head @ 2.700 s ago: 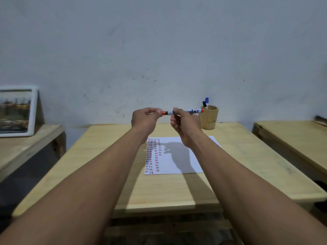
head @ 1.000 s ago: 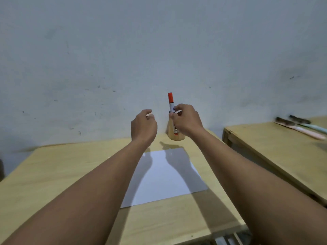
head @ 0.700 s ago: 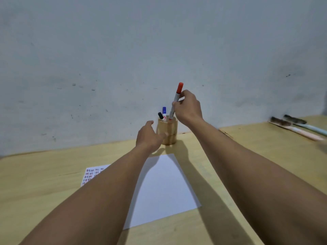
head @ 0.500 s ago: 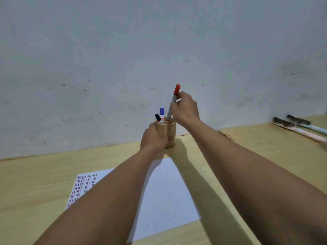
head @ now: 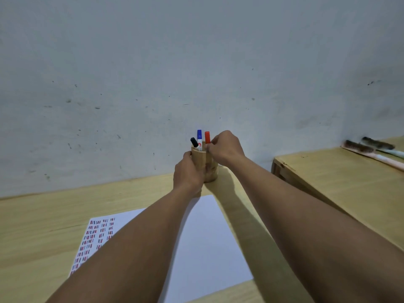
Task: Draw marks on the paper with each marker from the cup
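A wooden cup (head: 210,169) stands at the back of the table by the wall. Three capped markers stick out of it: a black marker (head: 194,142), a blue marker (head: 199,137) and a red marker (head: 207,137). My left hand (head: 187,173) wraps around the cup's left side. My right hand (head: 225,148) sits at the cup's rim with its fingertips on the red marker just below its cap. White paper (head: 205,241) lies in front of the cup, with rows of red, blue and black marks (head: 96,237) on its left part; my left forearm covers its middle.
The cup and paper rest on a light wooden table (head: 43,219) against a grey wall. A second wooden table (head: 341,178) stands to the right across a narrow gap, with two brushes (head: 371,149) lying at its far end.
My right hand has lowered the red marker down into the cup, so only its cap shows. My left hand has closed around the cup. The view has shifted slightly.
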